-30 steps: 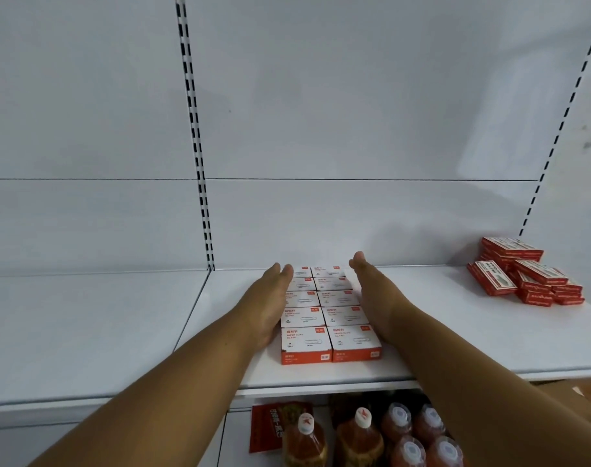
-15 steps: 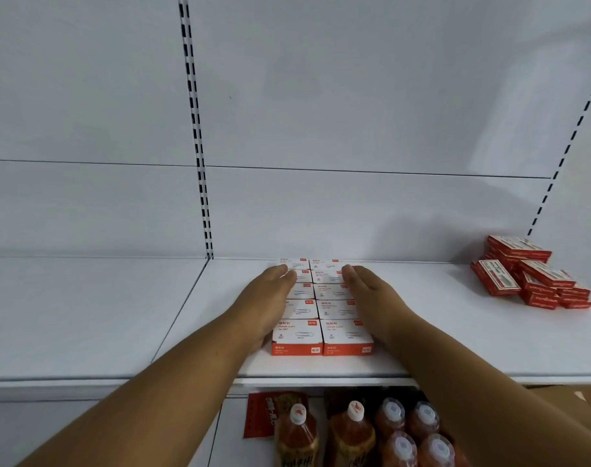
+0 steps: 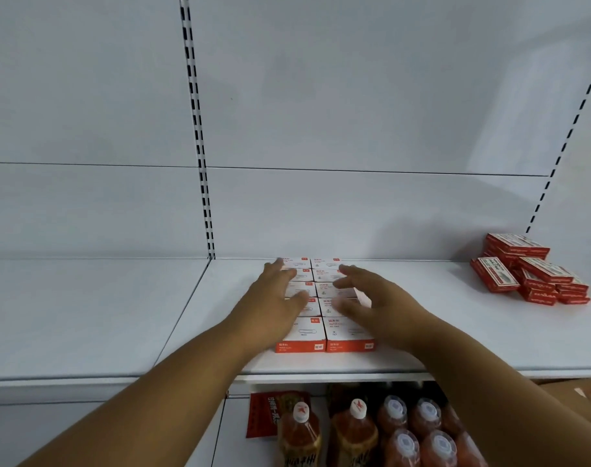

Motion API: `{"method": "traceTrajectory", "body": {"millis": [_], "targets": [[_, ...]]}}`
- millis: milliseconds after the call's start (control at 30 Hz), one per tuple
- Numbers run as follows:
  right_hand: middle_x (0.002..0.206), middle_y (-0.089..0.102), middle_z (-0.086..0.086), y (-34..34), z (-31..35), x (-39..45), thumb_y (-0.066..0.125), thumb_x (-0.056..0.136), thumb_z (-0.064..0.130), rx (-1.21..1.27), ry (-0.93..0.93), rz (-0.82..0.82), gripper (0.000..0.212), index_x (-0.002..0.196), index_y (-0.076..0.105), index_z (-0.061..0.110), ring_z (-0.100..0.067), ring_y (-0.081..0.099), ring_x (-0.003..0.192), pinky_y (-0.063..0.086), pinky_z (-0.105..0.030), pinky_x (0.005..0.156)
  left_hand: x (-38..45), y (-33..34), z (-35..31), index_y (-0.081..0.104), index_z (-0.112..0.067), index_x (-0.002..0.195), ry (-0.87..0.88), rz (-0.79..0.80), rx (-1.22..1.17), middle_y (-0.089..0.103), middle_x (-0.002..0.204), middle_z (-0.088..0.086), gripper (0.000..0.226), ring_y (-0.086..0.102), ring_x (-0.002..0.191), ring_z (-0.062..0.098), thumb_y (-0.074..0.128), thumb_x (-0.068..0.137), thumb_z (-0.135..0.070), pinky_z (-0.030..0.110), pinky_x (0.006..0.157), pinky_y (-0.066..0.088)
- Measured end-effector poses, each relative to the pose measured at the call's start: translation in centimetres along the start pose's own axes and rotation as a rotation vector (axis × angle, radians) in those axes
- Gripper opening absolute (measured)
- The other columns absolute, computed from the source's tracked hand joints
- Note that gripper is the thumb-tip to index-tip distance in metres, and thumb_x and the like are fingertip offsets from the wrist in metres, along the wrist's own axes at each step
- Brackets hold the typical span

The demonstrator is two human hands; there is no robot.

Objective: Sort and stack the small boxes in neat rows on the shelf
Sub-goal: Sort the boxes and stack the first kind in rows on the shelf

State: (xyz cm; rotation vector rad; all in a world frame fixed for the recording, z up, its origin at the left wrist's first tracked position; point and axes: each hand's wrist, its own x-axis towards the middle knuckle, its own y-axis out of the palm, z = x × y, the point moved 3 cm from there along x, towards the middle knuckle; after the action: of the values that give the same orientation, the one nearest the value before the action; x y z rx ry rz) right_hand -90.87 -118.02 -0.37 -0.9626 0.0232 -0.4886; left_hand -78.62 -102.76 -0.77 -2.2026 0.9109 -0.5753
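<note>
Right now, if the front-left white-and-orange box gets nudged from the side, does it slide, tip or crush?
The front-left box probably slides rather than tips: it looks low and flat-bottomed on the smooth white shelf. A push toward its neighbour would likely shove that too, since they touch. It looks like thin card, so it may dent under a hard squeeze.

Both bare forearms reach forward and converge toward the centre. Left hand [image 3: 274, 299] — palm down, fingers spread and extended, thumb angled inward. Right hand [image 3: 376, 303] — palm down, slightly arched, fingers loosely splayed and pointing inward-left, thumb below them. Neither hand is closed around anything. Fingertips of the two hands are near each other, not touching.
</note>
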Motion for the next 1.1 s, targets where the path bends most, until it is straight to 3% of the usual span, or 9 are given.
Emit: {"method": "traceTrajectory", "body": {"millis": [67, 133, 267, 367, 533, 733, 933, 1033, 1100], "targets": [[0.151, 0.03, 0.026, -0.3, 0.5, -1.2, 0.066, 0.08, 0.058, -0.106, -0.121, 0.102, 0.058, 0.133, 0.053, 0.037, 0.005, 0.025, 0.14, 0.022, -0.017, 0.11, -1.3, 0.3, 0.1, 0.02, -0.03, 0.155, 0.135, 0.105, 0.134, 0.002, 0.163, -0.018, 0.067, -0.002, 0.149, 0.001, 0.046, 0.098, -0.052, 0.028, 0.121, 0.006], [0.149, 0.029, 0.028, -0.2, 0.4, -1.8, 0.072, 0.076, 0.057, -0.2, -0.16, 0.17, 0.066, 0.135, 0.051, 0.036, 0.007, 0.024, 0.139, 0.023, -0.013, 0.109, -2.2, 0.8, 0.5, 0.01, -0.031, 0.157, 0.191, 0.198, 0.312, -0.005, 0.162, -0.019, 0.079, -0.008, 0.148, 0.0, 0.044, 0.093, -0.063, 0.028, 0.122, 0.0], [0.146, 0.042, 0.023, 0.4, 0.1, -1.4, 0.076, 0.076, 0.05, -0.18, -0.159, 0.104, 0.061, 0.132, 0.055, 0.033, 0.002, 0.039, 0.133, 0.026, -0.004, 0.098, -2.2, 1.1, 0.7, 0.007, -0.031, 0.157, 0.201, 0.214, 0.427, -0.003, 0.163, -0.016, 0.083, -0.007, 0.149, 0.002, 0.042, 0.091, -0.067, 0.026, 0.12, 0.0], [0.143, 0.045, 0.024, 0.5, -0.2, -1.2, 0.078, 0.076, 0.047, -0.161, -0.157, 0.083, 0.059, 0.129, 0.057, 0.033, 0.005, 0.04, 0.13, 0.023, 0.002, 0.091, -2.1, 1.1, 0.9, 0.009, -0.031, 0.157, 0.216, 0.205, 0.433, -0.001, 0.164, -0.015, 0.08, -0.006, 0.149, 0.002, 0.041, 0.092, -0.066, 0.026, 0.121, 0.002], [0.147, 0.044, 0.02, 0.7, 0.0, -1.4, 0.076, 0.077, 0.048, -0.171, -0.175, 0.082, 0.061, 0.132, 0.057, 0.031, 0.003, 0.032, 0.139, 0.024, -0.015, 0.11, -2.3, 1.5, 0.9, 0.009, -0.029, 0.157, 0.239, 0.189, 0.475, -0.001, 0.164, -0.013, 0.078, -0.007, 0.149, 0.004, 0.038, 0.094, -0.064, 0.027, 0.122, 0.003], [0.148, 0.042, 0.02, 0.9, 0.2, -1.5, 0.074, 0.079, 0.048, -0.191, -0.182, 0.067, 0.064, 0.136, 0.055, 0.029, 0.003, 0.029, 0.139, 0.022, -0.014, 0.111, -2.5, 1.6, 0.0, 0.006, -0.024, 0.157, 0.256, 0.18, 0.604, -0.003, 0.165, -0.007, 0.084, -0.006, 0.151, 0.011, 0.033, 0.092, -0.07, 0.026, 0.117, -0.002], [0.147, 0.043, 0.02, 0.7, 0.1, -1.5, 0.065, 0.085, 0.051, -0.125, -0.16, 0.093, 0.054, 0.134, 0.057, 0.03, 0.005, 0.034, 0.136, 0.024, -0.008, 0.103, -2.4, 1.2, 0.0, 0.007, -0.025, 0.157, 0.236, 0.203, 0.532, -0.002, 0.164, -0.01, 0.079, -0.005, 0.15, 0.007, 0.028, 0.094, -0.067, 0.025, 0.118, 0.0], [0.148, 0.042, 0.018, -0.2, -0.3, -0.6, 0.049, 0.097, 0.045, 0.033, -0.075, 0.017, 0.042, 0.136, 0.056, 0.03, 0.005, 0.031, 0.137, 0.021, -0.018, 0.114, -1.4, -0.1, 0.1, 0.011, -0.028, 0.157, 0.195, 0.17, 0.333, 0.005, 0.164, -0.013, 0.066, 0.002, 0.149, 0.003, 0.028, 0.1, -0.057, 0.024, 0.119, 0.003], [0.153, 0.037, 0.014, -0.7, -0.2, 0.7, 0.04, 0.102, 0.04, -0.055, -0.049, 0.001, 0.043, 0.142, 0.049, 0.027, 0.0, 0.025, 0.142, 0.012, -0.018, 0.114, 0.3, -1.1, 0.3, 0.016, -0.027, 0.157, 0.166, 0.147, 0.284, 0.008, 0.163, -0.013, 0.06, 0.005, 0.149, 0.004, 0.03, 0.103, -0.05, 0.025, 0.12, 0.006]]}}
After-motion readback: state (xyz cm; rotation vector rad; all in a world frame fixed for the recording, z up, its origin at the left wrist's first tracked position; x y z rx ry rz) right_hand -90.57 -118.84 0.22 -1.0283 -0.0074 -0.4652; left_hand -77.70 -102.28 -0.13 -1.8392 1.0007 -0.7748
